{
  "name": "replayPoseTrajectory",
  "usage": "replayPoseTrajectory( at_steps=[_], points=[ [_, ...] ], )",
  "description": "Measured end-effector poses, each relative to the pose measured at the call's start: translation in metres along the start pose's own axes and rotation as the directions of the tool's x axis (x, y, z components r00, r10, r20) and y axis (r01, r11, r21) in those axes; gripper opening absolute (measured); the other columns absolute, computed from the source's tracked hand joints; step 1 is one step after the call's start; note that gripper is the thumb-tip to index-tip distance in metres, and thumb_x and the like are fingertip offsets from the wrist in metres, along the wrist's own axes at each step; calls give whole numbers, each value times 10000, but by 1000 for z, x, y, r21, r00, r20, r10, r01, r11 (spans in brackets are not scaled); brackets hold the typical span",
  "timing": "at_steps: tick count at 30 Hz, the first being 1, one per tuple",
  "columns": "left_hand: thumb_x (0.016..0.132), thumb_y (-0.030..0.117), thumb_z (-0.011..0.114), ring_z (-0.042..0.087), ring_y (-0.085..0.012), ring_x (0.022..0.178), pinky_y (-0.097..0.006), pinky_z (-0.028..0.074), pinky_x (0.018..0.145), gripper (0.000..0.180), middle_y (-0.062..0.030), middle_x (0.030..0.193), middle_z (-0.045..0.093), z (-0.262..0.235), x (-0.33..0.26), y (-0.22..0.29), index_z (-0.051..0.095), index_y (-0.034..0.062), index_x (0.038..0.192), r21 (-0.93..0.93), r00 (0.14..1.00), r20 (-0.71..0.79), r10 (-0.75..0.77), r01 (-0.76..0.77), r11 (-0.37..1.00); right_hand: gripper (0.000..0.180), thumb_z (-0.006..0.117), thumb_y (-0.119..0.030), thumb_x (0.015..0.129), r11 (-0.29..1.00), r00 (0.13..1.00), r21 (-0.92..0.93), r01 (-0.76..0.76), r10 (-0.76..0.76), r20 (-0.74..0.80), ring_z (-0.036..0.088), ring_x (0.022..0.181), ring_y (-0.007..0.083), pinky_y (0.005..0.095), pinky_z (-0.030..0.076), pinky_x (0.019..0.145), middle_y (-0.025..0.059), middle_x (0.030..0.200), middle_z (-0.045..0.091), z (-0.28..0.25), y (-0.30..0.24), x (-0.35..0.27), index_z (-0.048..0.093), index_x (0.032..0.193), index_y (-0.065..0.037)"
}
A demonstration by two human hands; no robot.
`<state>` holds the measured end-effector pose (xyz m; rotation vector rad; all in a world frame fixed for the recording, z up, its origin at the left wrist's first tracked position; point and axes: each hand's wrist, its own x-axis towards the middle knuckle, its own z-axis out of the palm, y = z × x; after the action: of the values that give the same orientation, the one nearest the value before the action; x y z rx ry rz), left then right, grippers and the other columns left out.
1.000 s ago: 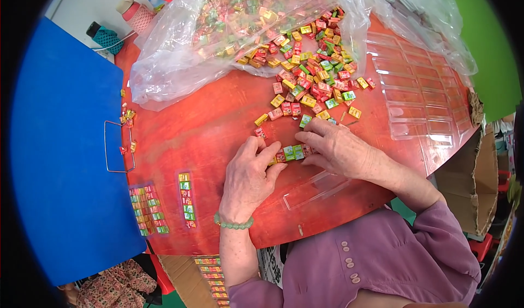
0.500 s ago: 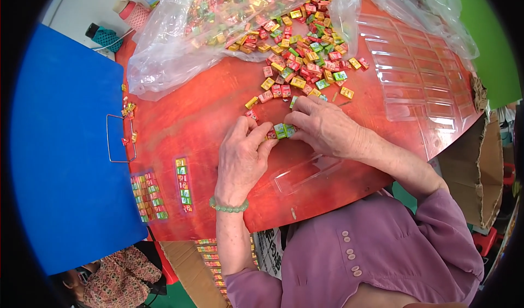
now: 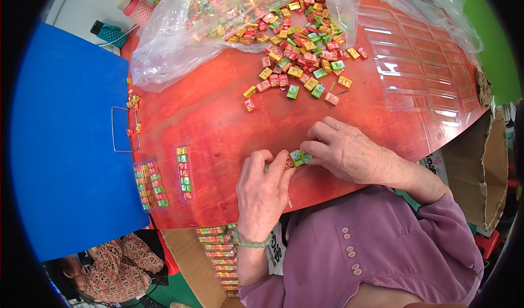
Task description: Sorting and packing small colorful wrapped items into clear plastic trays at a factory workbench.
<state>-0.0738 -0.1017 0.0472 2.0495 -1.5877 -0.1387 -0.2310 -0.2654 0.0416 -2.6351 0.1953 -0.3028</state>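
The left hand (image 3: pixel 265 190) and right hand (image 3: pixel 349 152) pinch opposite ends of a short row of small red and green boxes (image 3: pixel 296 158), over the near part of the red surface (image 3: pixel 218 117). Beyond, loose red, yellow and green boxes (image 3: pixel 309 59) lie beside a clear plastic bag (image 3: pixel 166 59).

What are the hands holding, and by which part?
A row of little coloured boxes: the left hand holds its left end, the right hand its right.
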Motion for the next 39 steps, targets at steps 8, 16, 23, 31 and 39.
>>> replayPoseTrajectory(
  at_steps=[8, 16, 23, 31, 39],
  points=[
    [845, 134, 803, 602, -297, 903, -426, 537, 760, 369, -119, 1049, 571, 15, -8, 6, 717, 24, 1186, 20, 999, 3, -33, 33, 999, 293, 746, -217, 891, 1000, 999, 24, -13, 11, 52, 589, 1008, 306, 411, 528, 871, 94, 1087, 576, 2, 10, -6, 662, 1138, -83],
    [793, 127, 851, 607, -319, 922, -427, 537, 731, 455, -134, 1045, 574, 15, -11, 6, 696, 9, 1204, -23, 999, 32, 28, -27, 999, 305, 766, -208, 878, 996, 999, 93, -15, 11, 38, 605, 995, 301, 406, 534, 867, 96, 1066, 582, -1, 13, -11, 664, 1132, -72],
    [830, 197, 836, 588, -283, 900, -416, 532, 748, 450, -139, 1107, 570, 23, -15, 0, 691, -10, 1203, -40, 998, -3, 65, -65, 997, 367, 812, -187, 839, 983, 996, 170, -64, 74, -54, 619, 1017, 307, 410, 548, 866, 111, 1107, 589, 3, 15, -17, 651, 1131, -33],
    [868, 256, 813, 607, -324, 1062, -474, 525, 873, 490, -165, 1256, 579, 22, -28, 3, 666, -20, 1245, 104, 996, -46, 81, -76, 992, 410, 834, -210, 827, 979, 990, 174, -108, 122, -73, 614, 1051, 302, 408, 546, 890, 115, 1132, 602, -1, 11, -29, 651, 1144, -27],
    [897, 492, 712, 257, -401, 1552, -603, 194, 1245, 925, -219, 1664, 297, 22, -40, 11, 354, -42, 1563, 145, 955, 286, -82, 41, 989, 790, 727, -514, 875, 984, 992, -157, -81, 95, 83, 390, 1501, 294, 586, 292, 1206, 120, 1600, 440, 7, 4, -54, 516, 1485, -58]
  ],
)
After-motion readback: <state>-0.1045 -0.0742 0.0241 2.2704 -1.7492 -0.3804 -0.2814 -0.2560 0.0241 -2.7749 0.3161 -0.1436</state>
